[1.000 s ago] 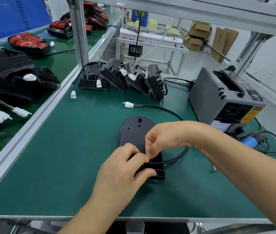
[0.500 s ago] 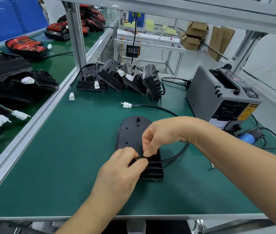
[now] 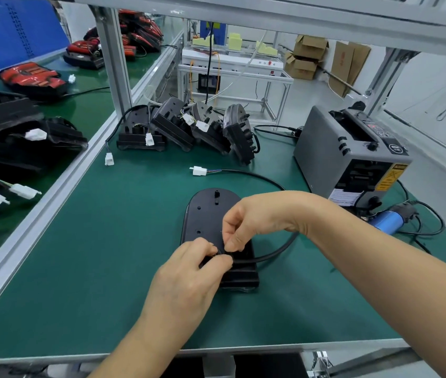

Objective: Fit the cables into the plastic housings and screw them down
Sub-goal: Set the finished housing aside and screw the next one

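A black plastic housing (image 3: 206, 214) lies flat on the green mat in the middle of the bench. A black cable (image 3: 272, 255) loops from its near half out to the right and back to a white connector (image 3: 199, 170) beyond the housing. My left hand (image 3: 189, 271) pinches the cable where it meets the housing. My right hand (image 3: 249, 225) reaches in from the right and pinches the same spot from above, fingers curled. The cable's end is hidden under my fingers.
Several finished black housings with white plugs (image 3: 186, 126) lean together at the back. A grey tape dispenser (image 3: 352, 154) stands at the right, with a blue electric screwdriver (image 3: 388, 221) beside it. An aluminium post (image 3: 112, 61) rises back left. More housings (image 3: 22, 137) fill the left bench.
Both hands stay at the cable entry on the housing. My right fingers have shifted slightly down onto the cable, and my left fingers have closed in on it.
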Available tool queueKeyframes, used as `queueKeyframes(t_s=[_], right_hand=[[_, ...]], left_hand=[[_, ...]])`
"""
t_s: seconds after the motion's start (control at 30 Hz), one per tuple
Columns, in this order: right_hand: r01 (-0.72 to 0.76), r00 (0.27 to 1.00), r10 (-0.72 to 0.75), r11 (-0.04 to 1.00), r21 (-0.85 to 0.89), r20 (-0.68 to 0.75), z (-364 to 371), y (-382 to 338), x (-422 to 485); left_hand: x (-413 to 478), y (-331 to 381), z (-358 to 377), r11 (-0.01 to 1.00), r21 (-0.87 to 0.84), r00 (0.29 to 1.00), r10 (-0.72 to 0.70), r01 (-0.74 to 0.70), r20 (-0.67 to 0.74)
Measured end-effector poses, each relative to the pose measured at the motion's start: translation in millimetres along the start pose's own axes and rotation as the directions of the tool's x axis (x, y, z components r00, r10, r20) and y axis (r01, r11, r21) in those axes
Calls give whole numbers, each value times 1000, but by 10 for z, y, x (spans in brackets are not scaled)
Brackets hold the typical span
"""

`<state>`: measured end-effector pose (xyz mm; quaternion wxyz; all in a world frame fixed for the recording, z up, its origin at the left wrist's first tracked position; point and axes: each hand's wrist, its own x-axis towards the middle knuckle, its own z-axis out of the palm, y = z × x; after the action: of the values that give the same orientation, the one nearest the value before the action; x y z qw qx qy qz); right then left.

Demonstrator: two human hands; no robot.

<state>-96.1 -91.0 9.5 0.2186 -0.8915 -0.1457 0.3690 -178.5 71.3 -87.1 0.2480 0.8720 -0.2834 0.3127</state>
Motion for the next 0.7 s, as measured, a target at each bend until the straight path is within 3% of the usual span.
queueKeyframes(t_s=[0.17,0.3,0.4,0.47,0.53,0.63,0.7], right_hand=[[22,998,-13,991,134,-65,66,87,-30],[85,975,-25,959,270,-220,77,230,-121],[89,918,66,926,366,-391,-54,529,-368],[8,791,240,915,402,-563,-201,881,-590],[-163,598,433,890,426,-675,-337,1307,-825],[-429,389,687,725,539,-614,-423,1836,-1105],[-541,367,778,625,564,-510,-392,2070,-1173]], left_hand=[[-1,0,1,1000,-20,1000,-19,19,-6],[-2,-1,11,999,-41,1000,-27,27,-13],[-11,-15,12,999,-45,1000,-20,20,-5],[-15,-30,18,999,-32,1000,-4,4,2],[-16,-40,25,1000,-28,1000,9,-9,3],[-25,-52,35,999,-49,1000,12,-12,0],[-30,-56,38,998,-59,1000,14,-14,0]])
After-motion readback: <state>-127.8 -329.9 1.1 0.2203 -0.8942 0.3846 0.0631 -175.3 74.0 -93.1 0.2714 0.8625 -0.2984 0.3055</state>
